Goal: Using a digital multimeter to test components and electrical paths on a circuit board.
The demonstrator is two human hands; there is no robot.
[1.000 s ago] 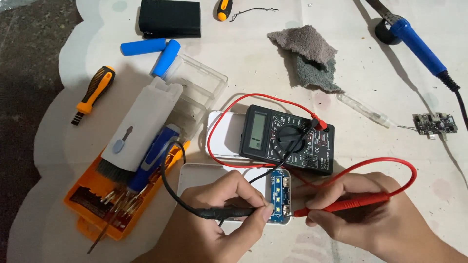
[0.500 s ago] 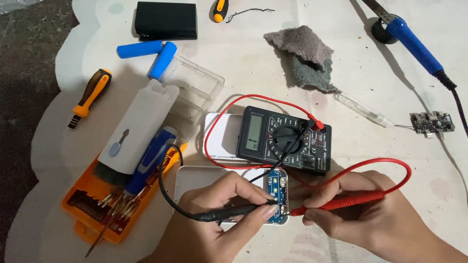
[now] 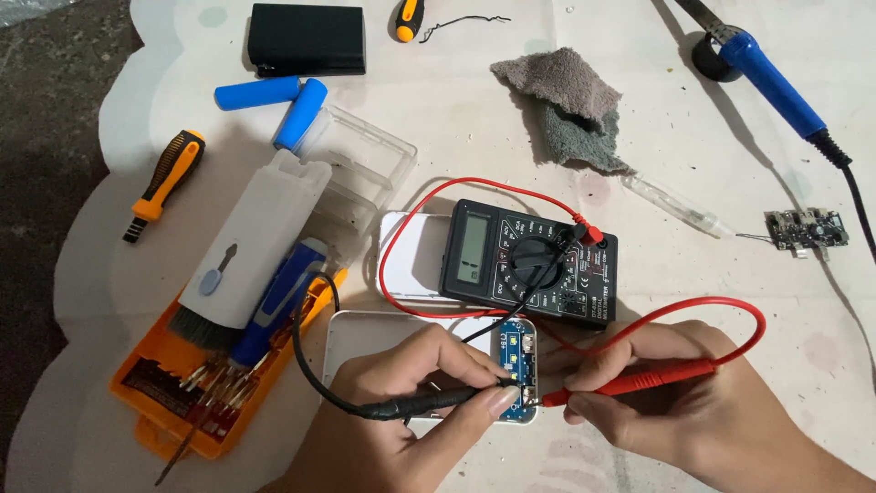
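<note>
— Black and red leads are seen running from the multimeter (image 3: 527, 260). By what are they held?

— The black probe (image 3: 429, 402) is grasped by the left hand (image 3: 401, 411), pinched between thumb and fingers, with its tip laid against the small blue circuit board (image 3: 516, 365). The red probe (image 3: 630, 383) is grasped by the right hand (image 3: 666, 402) in the same way, and its tip is brought to the board's lower edge, just beside the black tip.

— Where is the board found?

— It is seated at the right end of a white casing (image 3: 365, 333) that lies on the pale table (image 3: 693, 274), directly below the multimeter and between the two hands.

— What is laid around them?

— An orange tool tray (image 3: 160, 393) with a blue-handled driver (image 3: 278, 297) and a white brush case (image 3: 251, 242) is set to the left. Two blue cylindrical cells (image 3: 274, 100), a black box (image 3: 307, 38), a grey cloth (image 3: 566, 105) and a blue soldering iron (image 3: 771, 82) are spread along the far side, well apart from the hands.
</note>
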